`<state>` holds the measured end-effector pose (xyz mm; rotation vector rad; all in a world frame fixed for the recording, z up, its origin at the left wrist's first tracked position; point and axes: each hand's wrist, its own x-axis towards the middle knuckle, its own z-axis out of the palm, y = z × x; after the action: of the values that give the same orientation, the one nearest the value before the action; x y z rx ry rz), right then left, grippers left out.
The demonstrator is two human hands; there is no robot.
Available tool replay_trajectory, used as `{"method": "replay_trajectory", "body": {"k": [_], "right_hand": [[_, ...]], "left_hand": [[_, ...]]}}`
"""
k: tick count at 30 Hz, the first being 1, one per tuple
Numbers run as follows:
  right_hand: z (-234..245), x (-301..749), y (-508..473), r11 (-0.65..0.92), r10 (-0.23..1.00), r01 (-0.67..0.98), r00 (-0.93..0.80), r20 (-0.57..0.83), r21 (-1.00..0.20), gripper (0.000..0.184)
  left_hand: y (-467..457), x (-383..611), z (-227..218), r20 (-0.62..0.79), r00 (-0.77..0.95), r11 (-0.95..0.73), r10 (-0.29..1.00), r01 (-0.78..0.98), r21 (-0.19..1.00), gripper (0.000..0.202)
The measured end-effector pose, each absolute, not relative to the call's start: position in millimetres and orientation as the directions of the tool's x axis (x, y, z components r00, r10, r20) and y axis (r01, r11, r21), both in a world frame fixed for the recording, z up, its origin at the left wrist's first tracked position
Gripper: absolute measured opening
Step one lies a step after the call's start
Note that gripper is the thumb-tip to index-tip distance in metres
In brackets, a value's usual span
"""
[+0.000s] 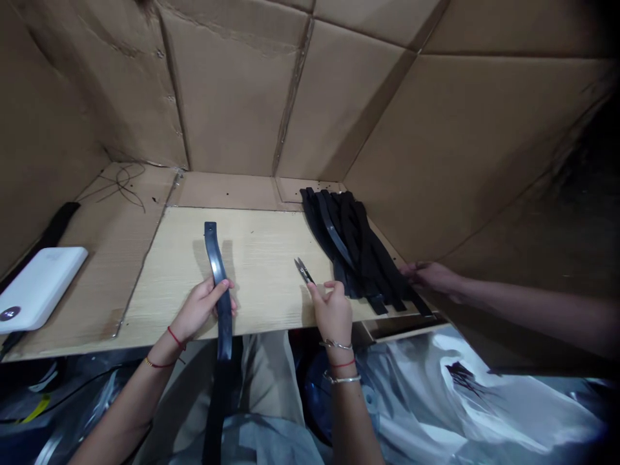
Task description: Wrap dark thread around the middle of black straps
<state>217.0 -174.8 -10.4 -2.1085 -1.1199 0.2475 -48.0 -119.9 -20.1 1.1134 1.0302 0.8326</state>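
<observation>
A worker's left hand (201, 310) pins a single black strap (213, 252) against the pale wooden counter (261, 245) just left of the frame's centre, thumb across the strap and fingers curled under its edge. The strap runs from the middle of the board toward the lower edge of the frame, dropping over the counter's front lip into the lap below. At centre, the right hand (333, 313) is closed round the handle of a small pair of thread snips (303, 270), whose blades point toward the upper left and lie close to the board, apart from the strap. To judge by this, the work stands at the trimming of one strap: the piece is laid out and steadied, the tool in grip but not yet at it. A cut would call for the snips to cross the bare board between the two hands while the left keeps the strap flat. Right of centre lies a fanned pile of black straps (353, 245), its near end touched by another person's hand (429, 276) reaching in from the right edge. A white power bank (41, 284) sits at the left edge, and cardboard walls (232, 97) enclose the station.
</observation>
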Motion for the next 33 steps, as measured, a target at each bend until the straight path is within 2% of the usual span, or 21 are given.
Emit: {"method": "replay_trajectory", "body": {"k": [4, 8, 11, 13, 17, 19, 25, 28, 33], "right_hand": [[-8.9, 219.1, -189.9, -0.247, 0.817, 0.556, 0.56, 0.137, -0.794, 0.016], [-3.8, 213.7, -212.7, -0.116, 0.871, 0.453, 0.474, 0.129, -0.884, 0.018], [1.5, 208.3, -222.8, 0.027, 0.912, 0.221, 0.394, 0.114, -0.975, 0.014], [5.4, 207.1, -225.3, 0.074, 0.922, 0.047, 0.376, 0.086, -0.996, 0.02], [16.1, 206.4, -226.3, -0.049, 0.951, -0.151, 0.296, -0.092, -0.987, 0.047], [23.2, 202.4, -226.7, -0.102, 0.957, -0.19, 0.249, -0.148, -0.976, 0.048], [50.6, 176.3, -223.7, -0.024, 0.977, -0.259, 0.198, -0.078, -0.966, 0.019], [66.0, 162.6, -216.0, 0.024, 0.986, -0.327, 0.163, -0.032, -0.945, 0.015], [83.0, 146.7, -183.1, 0.144, 0.987, -0.298, 0.109, 0.116, -0.944, 0.016]], "left_hand": [[-122.7, -50.8, -21.6, -0.23, 0.356, 0.26, 0.906, -0.038, 0.965, 0.054], [-123.9, -52.1, -24.1, -0.252, 0.356, 0.278, 0.9, -0.021, 0.96, 0.055], [-124.1, -53.3, -27.3, -0.266, 0.347, 0.284, 0.899, -0.002, 0.959, 0.054], [-123.9, -54.3, -29.6, -0.259, 0.355, 0.282, 0.898, -0.014, 0.959, 0.053], [-123.3, -55.6, -31.3, -0.262, 0.365, 0.286, 0.893, -0.012, 0.958, 0.054], [-123.3, -55.2, -30.4, -0.271, 0.363, 0.292, 0.892, -0.002, 0.956, 0.056], [-123.2, -53.2, -24.8, -0.266, 0.381, 0.299, 0.886, -0.031, 0.954, 0.05], [-122.1, -53.6, -17.4, -0.256, 0.396, 0.295, 0.882, -0.041, 0.955, 0.049], [-119.2, -48.5, 7.4, -0.172, 0.423, 0.239, 0.89, -0.11, 0.965, 0.047]]}}
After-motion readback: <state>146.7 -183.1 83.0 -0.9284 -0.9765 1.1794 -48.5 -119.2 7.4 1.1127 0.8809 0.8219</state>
